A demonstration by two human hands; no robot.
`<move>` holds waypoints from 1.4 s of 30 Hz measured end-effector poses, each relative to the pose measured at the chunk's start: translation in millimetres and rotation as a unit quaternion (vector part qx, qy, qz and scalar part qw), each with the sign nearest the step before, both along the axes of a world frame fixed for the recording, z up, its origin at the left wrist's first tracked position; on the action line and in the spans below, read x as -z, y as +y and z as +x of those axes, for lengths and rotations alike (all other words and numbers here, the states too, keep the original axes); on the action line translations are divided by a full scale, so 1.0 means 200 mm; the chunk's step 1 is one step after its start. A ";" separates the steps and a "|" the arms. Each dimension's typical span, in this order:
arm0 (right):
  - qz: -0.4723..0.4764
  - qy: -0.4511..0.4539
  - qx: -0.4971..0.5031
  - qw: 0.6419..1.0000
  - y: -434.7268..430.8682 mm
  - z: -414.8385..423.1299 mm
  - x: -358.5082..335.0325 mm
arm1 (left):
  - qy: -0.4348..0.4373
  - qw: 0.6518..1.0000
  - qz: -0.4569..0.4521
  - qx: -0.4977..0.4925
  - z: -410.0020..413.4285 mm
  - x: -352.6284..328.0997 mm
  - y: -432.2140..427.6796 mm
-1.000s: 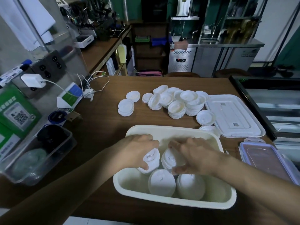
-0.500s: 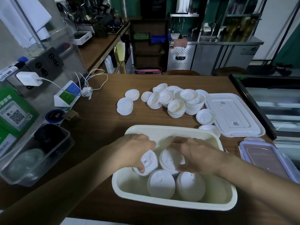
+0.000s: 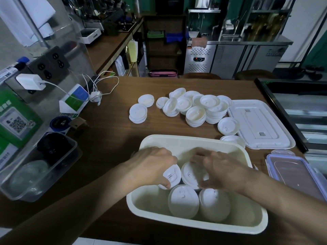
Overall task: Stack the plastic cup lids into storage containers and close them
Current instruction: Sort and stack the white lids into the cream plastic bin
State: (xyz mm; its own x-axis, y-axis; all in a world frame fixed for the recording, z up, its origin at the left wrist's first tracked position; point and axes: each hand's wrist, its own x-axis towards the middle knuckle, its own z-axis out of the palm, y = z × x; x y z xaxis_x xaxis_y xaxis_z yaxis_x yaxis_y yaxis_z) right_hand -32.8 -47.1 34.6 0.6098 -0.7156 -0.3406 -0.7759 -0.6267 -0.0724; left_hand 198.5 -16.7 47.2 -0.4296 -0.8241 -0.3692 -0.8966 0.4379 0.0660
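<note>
A white rectangular storage container [image 3: 254, 225] stands at the table's near edge with several stacks of white cup lids lying on their sides inside. My left hand [image 3: 152, 167] grips a tilted stack of lids [image 3: 172, 175] in the container's middle left. Beside it, my right hand [image 3: 221, 169] holds a second stack of lids [image 3: 192, 175], fingers over its top and thumb below. Two more stacks [image 3: 183, 201] lie nearer me in the container. Loose lids [image 3: 198, 106] are heaped on the table beyond. The container's white lid [image 3: 260, 123] lies flat at the right.
A clear box with a purple-rimmed lid [image 3: 295, 172] sits at the right edge. A clear tub with dark items [image 3: 39, 170] is at the left, next to a QR sign [image 3: 16, 119], a power strip and charger cables [image 3: 99, 89]. A glass case edge [image 3: 281, 117] borders the right.
Both hands have tipped and shifted their lid stacks slightly inside the container; the left stack now leans more toward the left. The hands stay in place.
</note>
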 end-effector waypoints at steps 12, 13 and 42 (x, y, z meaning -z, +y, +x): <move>-0.022 0.000 -0.007 1.000 0.03 -0.01 -0.09 | 0.000 0.999 -0.035 0.023 0.00 -0.01 0.02; -0.025 -0.005 -0.008 1.000 0.03 0.00 -0.11 | 0.005 0.999 -0.039 0.022 0.01 -0.02 0.03; -0.005 -0.260 0.000 0.966 -0.78 0.51 -0.16 | 0.245 0.919 -0.140 -0.276 0.72 0.18 -0.61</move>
State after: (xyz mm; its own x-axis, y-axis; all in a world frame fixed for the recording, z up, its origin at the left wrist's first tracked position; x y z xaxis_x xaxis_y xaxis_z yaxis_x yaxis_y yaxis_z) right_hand 70.0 -203.6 67.1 0.6970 -0.7169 0.0178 -0.6361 -0.6295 -0.4463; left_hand 342.2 -138.8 11.3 0.0233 -0.9996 0.0166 -0.8798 -0.0127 0.4752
